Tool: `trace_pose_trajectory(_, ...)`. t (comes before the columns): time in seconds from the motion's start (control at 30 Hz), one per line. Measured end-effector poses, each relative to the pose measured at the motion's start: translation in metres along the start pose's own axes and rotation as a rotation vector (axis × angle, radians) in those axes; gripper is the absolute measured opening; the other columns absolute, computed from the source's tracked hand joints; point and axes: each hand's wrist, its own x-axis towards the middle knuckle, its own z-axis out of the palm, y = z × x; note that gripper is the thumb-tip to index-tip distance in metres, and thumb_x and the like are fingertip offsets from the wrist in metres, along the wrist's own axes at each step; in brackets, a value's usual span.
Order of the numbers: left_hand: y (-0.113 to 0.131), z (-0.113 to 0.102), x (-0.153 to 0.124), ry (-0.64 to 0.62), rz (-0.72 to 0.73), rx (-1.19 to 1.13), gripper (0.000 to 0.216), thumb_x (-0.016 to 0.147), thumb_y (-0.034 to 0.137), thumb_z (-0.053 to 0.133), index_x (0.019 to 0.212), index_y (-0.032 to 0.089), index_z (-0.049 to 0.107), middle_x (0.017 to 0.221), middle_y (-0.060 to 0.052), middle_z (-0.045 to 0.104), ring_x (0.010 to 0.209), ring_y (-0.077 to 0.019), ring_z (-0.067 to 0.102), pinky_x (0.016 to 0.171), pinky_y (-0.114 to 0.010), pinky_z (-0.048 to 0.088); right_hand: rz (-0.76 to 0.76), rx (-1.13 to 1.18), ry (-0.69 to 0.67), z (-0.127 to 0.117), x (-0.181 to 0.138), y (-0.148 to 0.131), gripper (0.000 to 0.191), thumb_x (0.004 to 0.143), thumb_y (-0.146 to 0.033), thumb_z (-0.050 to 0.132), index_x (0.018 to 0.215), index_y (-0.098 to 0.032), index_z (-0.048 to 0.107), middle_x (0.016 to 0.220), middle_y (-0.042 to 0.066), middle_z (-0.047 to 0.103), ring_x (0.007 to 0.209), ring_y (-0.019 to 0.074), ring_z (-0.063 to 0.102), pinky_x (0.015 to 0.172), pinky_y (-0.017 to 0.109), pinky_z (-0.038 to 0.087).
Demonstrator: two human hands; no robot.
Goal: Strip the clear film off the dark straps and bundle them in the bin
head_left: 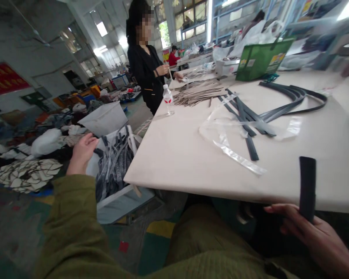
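Observation:
My right hand [322,238] is closed on one end of a short dark strip [307,186], which stands upright just over the table's front edge. Its material cannot be made out for certain. At the far left, my left hand [83,153] reaches over the rim of a pale bin [125,205], fingers extended and loosely bent, with nothing visible in them. Many grey and dark strips [113,162] lie tangled inside that bin. On the table [174,162], longer dark strips [244,112] lie crossed beside clear plastic wrapping [229,149].
A bottle [168,100] stands at the table's left edge by a pile of thin brown strips [197,93]. A green bag [261,58] sits farther back. Across the table's far left corner a person [147,62] in black handles a strip. Heaped material [26,172] covers the floor at left.

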Motion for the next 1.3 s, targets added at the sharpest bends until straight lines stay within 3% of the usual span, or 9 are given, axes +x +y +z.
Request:
trace_pose_trajectory(0.13,0.006,0.072,-0.067,-0.324,0.021,-0.323,0.033,0.086,0.034,0.063,0.114,0.017,0.064,0.098,-0.003,0.073,0.084,-0.0151,0.067,0.086,-0.031,0.052,-0.065,0.092,-0.095,0.016,-0.014,-0.001,0.051,0.078,-0.069,0.062,0.08,-0.021,0.076,0.086,0.017,0.07,0.053,0.015,0.05,0.052,0.032,0.048)
trace_pose_trajectory(0.3,0.047,0.143,-0.181,-0.879,0.239,-0.335,0.026,0.081,0.043,0.068,0.094,0.021,0.073,0.085,-0.004,0.074,0.086,-0.0218,0.067,0.086,-0.034,0.052,-0.071,0.229,-0.242,0.038,-0.018,-0.003,0.056,0.082,-0.068,0.059,0.085,-0.013,0.067,0.073,0.007,0.069,0.046,0.0074,0.042,0.044,0.022,0.044)
trace_pose_trajectory(0.43,0.073,0.206,-0.242,-1.187,0.159,-0.459,0.036,0.083,0.042,0.067,0.111,0.02,0.069,0.094,-0.006,0.074,0.083,-0.0193,0.068,0.078,-0.032,0.055,-0.096,0.268,-0.363,0.047,-0.023,-0.001,0.058,0.087,-0.067,0.051,0.089,-0.012,0.066,0.067,0.004,0.068,0.039,0.0044,0.036,0.039,0.018,0.037)
trace_pose_trajectory(0.57,0.083,0.25,-0.272,-1.173,0.114,-0.585,0.053,0.081,0.039,0.071,0.129,0.023,0.058,0.11,-0.006,0.07,0.088,-0.0162,0.067,0.081,-0.03,0.054,-0.098,0.172,-0.425,0.052,-0.033,0.004,0.054,0.088,-0.064,0.052,0.091,-0.013,0.066,0.064,0.002,0.065,0.045,0.0069,0.047,0.041,0.016,0.037)
trace_pose_trajectory(0.73,0.091,0.256,-0.28,-0.959,0.174,-0.588,0.021,0.079,0.035,0.073,0.092,0.019,0.075,0.096,-0.003,0.074,0.093,-0.0169,0.067,0.089,-0.028,0.052,-0.072,0.198,-0.46,0.048,-0.035,0.011,0.044,0.086,-0.057,0.06,0.091,-0.013,0.067,0.063,0.001,0.065,0.046,0.0067,0.048,0.042,0.016,0.037)
trace_pose_trajectory(0.9,0.087,0.259,-0.281,-1.014,-0.034,-0.55,0.026,0.075,0.04,0.075,0.088,0.018,0.075,0.08,-0.001,0.074,0.075,-0.0144,0.067,0.076,-0.026,0.054,-0.092,0.411,-0.434,0.033,-0.034,0.014,0.057,0.085,-0.069,0.054,0.097,-0.013,0.064,0.058,0.0,0.062,0.04,0.0065,0.045,0.038,0.016,0.033)
trace_pose_trajectory(1.0,0.083,0.272,-0.279,-1.085,-0.023,-0.483,0.033,0.075,0.047,0.074,0.087,0.016,0.075,0.079,-0.004,0.073,0.074,-0.0161,0.067,0.074,-0.027,0.054,-0.063,0.383,-0.543,0.024,-0.038,0.016,0.055,0.087,-0.065,0.056,0.098,-0.012,0.065,0.059,0.0,0.06,0.044,0.0056,0.046,0.041,0.015,0.034)
trace_pose_trajectory(1.13,0.089,0.299,-0.269,-1.072,0.338,-0.303,0.047,0.092,0.055,0.048,0.095,0.016,0.074,0.096,-0.01,0.074,0.093,-0.023,0.068,0.089,-0.037,0.053,-0.037,0.465,-0.796,0.014,-0.046,0.023,0.057,0.083,-0.064,0.061,0.1,-0.01,0.068,0.056,-0.003,0.055,0.039,0.0036,0.04,0.036,0.015,0.027)
trace_pose_trajectory(1.3,0.097,0.329,-0.267,-0.784,1.049,0.177,0.051,0.089,0.051,0.055,0.125,0.016,0.062,0.137,-0.016,0.057,0.13,-0.0341,0.048,0.109,-0.054,0.036,-0.029,0.545,-0.639,0.01,-0.049,0.031,0.045,0.082,-0.058,0.065,0.077,-0.014,0.058,0.049,-0.004,0.054,0.032,0.0031,0.033,0.03,0.015,0.019)
